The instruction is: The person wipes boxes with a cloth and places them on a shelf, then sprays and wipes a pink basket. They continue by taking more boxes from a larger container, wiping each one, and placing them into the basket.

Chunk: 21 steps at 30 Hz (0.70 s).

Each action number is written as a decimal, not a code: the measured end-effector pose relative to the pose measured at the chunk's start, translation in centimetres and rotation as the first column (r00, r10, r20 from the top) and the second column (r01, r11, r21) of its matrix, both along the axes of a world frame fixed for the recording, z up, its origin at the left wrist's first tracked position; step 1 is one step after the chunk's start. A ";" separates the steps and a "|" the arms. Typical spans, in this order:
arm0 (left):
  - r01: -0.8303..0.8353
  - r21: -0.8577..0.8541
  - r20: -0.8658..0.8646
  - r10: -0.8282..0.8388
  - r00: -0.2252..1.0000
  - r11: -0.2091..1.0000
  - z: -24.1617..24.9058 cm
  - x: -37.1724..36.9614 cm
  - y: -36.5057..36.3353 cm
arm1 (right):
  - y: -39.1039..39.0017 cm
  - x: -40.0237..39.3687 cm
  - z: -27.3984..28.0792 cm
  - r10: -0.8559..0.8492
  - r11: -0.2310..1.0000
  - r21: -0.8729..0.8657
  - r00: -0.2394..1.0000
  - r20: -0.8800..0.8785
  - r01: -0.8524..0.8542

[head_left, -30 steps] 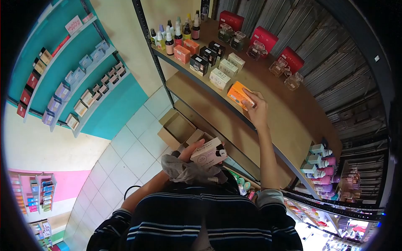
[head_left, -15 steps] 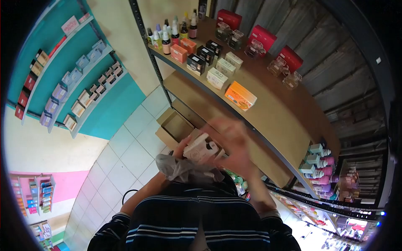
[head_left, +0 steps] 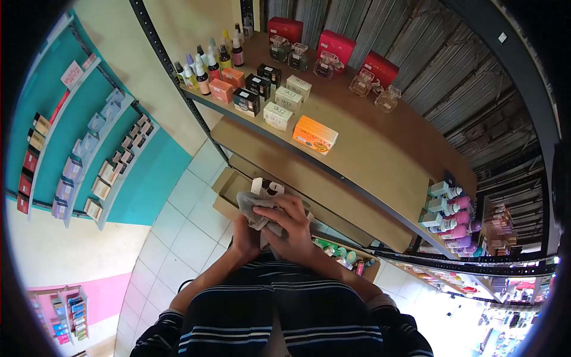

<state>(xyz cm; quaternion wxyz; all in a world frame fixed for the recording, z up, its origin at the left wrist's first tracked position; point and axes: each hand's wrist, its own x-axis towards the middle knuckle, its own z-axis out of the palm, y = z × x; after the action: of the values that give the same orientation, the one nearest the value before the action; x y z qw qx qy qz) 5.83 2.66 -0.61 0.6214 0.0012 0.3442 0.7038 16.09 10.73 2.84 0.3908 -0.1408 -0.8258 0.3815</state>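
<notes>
Close to my body, a small white box (head_left: pixel 266 187) with dark markings pokes out above a crumpled grey cloth (head_left: pixel 252 208). My left hand (head_left: pixel 244 238) is closed around the lower part of the box, mostly behind the cloth. From the right, my right hand (head_left: pixel 289 231) presses the cloth against the box with bent fingers. Most of the box is hidden by the cloth and my fingers. An orange box (head_left: pixel 315 135) lies at the front edge of the shelf (head_left: pixel 375 160) ahead of me.
Cream boxes (head_left: pixel 277 116), black boxes (head_left: pixel 246 102), spray bottles (head_left: pixel 202 80) and red boxes (head_left: pixel 335 50) with perfume bottles stand on the shelf. An open cardboard box (head_left: pixel 226 208) sits beyond my hands. Another carton (head_left: pixel 372 272) of bottles is at right. Pink bottles (head_left: pixel 457 218) line the shelf's right end.
My right hand has come in from the right onto the cloth. The cloth has moved up over the white box, which is now largely covered. The view has shifted, so the shelf appears further left.
</notes>
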 end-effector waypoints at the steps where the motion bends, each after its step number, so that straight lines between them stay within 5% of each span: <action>1: 0.012 0.031 0.108 -0.015 0.994 0.999 0.1 -0.1 0.0 | 0.4 0.3 0.6 -0.003 1.000 0.003 1.000 -0.003 0.003; 4: 0.151 -0.109 -0.023 -0.155 0.988 0.982 2.7 0.3 -0.3 | 2.8 1.3 1.4 0.050 0.981 0.183 0.995 0.087 -0.066; 5: 0.253 -0.181 -0.060 -0.267 0.962 0.951 1.5 -0.2 0.0 | 3.3 1.4 0.4 0.171 0.952 -0.244 0.983 -0.070 -0.183; 6: 0.249 -0.180 -0.061 -0.263 0.963 0.952 1.7 -0.1 0.0 | 3.8 1.4 0.5 0.210 0.729 -0.601 0.943 -0.258 -0.327; 9: 0.305 -0.172 -0.226 -0.339 0.913 0.937 3.9 0.5 0.6 | 4.8 2.7 2.2 0.287 0.725 -0.666 0.956 0.056 -0.178; 10: 0.305 -0.172 -0.223 -0.339 0.914 0.937 3.7 0.4 0.6 | 5.1 3.0 2.7 0.359 0.699 -0.709 0.903 0.236 -0.092; 12: 0.359 -0.214 -0.013 -0.370 0.929 0.909 3.3 0.2 0.7 | 5.6 3.5 4.2 0.394 0.775 -0.619 0.862 0.320 -0.124; 14: 0.306 -0.192 -0.064 -0.323 0.944 0.933 3.1 0.4 0.5 | 6.1 4.2 4.4 0.414 0.837 -0.522 0.816 0.403 -0.167; 16: 0.253 -0.164 -0.113 -0.273 0.955 0.953 2.7 0.1 0.7 | 7.0 5.3 3.5 0.260 0.825 -0.552 0.949 0.178 -0.123; 17: 0.380 0.036 -0.073 -0.377 0.923 0.924 2.3 -0.4 0.9 | 8.4 6.1 2.2 0.076 0.824 -0.567 0.987 0.141 0.017; 20: 0.448 0.203 0.010 -0.459 0.888 0.871 1.9 -0.2 0.8 | 13.8 7.8 -1.2 -0.370 0.790 -0.481 0.921 0.123 0.381; 21: 0.472 0.211 -0.050 -0.472 0.880 0.856 1.4 -0.3 0.8 | 15.2 8.1 -3.0 -0.374 0.788 -0.480 0.919 0.125 0.386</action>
<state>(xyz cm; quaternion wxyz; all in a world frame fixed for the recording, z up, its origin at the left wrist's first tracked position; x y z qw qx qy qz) 5.48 3.49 0.82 0.7717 0.1517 0.2536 0.5632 24.14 25.98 -0.11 0.4004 -0.4036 -0.6593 0.4921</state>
